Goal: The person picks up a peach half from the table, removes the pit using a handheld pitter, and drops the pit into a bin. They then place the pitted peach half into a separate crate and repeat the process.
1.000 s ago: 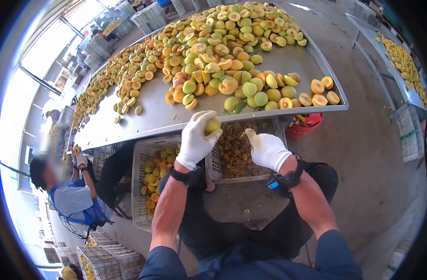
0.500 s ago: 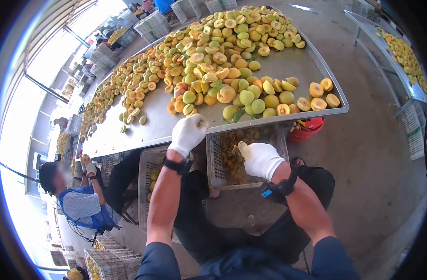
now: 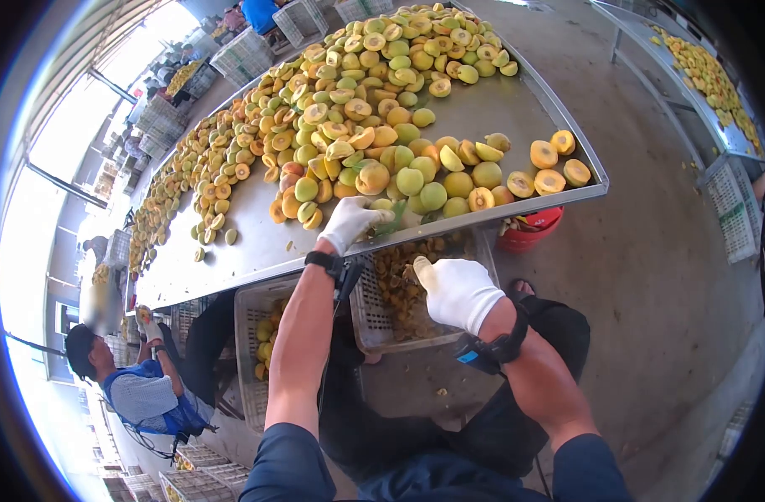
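My left hand (image 3: 349,224), in a white glove, reaches over the near rim of the metal table (image 3: 257,272). Its fingers curl over a greenish-yellow peach (image 3: 383,204), mostly covered by the glove. A green leaf (image 3: 396,216) lies at the fingertips. My right hand (image 3: 461,293), also gloved, is closed with the thumb on top, above a crate (image 3: 374,322) of brownish-yellow scraps. Whatever that hand may hold is hidden. Whole and halved peaches (image 3: 349,125) are heaped on the table, with several cut halves (image 3: 550,181) at its right corner.
A second crate (image 3: 250,368) with fruit stands left of the scraps. Under the table's right end is a red bucket (image 3: 529,234). A co-worker (image 3: 152,389) sits at left, holding something. Another table (image 3: 642,42) with fruit and a white crate (image 3: 728,209) are at right.
My left hand was a fist above the table's rim; now it reaches onto a peach. The right hand stays over the crate. The whole view has shifted, so the table appears farther left.
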`<state>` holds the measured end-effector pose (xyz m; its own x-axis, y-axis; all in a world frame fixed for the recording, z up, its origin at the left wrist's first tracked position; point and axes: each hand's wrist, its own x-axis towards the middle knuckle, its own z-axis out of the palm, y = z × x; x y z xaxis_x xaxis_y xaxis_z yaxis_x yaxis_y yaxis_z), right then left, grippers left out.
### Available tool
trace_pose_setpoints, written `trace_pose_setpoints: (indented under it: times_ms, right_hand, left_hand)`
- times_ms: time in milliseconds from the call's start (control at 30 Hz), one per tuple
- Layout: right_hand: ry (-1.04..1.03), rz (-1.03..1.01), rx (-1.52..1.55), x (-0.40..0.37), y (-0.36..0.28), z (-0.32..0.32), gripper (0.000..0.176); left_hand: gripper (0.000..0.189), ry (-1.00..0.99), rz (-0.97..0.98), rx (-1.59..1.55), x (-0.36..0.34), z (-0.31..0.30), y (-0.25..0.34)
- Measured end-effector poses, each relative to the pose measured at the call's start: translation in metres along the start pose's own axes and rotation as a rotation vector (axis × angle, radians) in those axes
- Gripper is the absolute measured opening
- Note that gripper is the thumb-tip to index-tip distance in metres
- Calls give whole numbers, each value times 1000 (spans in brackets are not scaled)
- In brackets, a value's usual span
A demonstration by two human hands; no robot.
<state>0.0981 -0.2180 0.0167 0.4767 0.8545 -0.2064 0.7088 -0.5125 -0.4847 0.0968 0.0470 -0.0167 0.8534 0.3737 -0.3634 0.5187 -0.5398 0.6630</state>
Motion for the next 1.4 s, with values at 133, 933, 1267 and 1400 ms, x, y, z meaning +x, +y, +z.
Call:
trace_pose_setpoints:
  times_ms: [133,933,1267,1400]
  right_hand:
    - [50,-56,28,-12,-3,-13,33]
    - [414,-63,460,38,-33,42,23]
    - [596,-147,605,46,-40,44,24]
    - [681,-213,549,50,-42,54,22]
  left_hand:
    - [54,-89,281,-607,-78,-18,-4]
    - [64,-182,507,-1707,-101,24,-26]
    - [45,-339,375,-1854,-98,37,-14]
    - [42,-67,226,-1756,-103,39,-3]
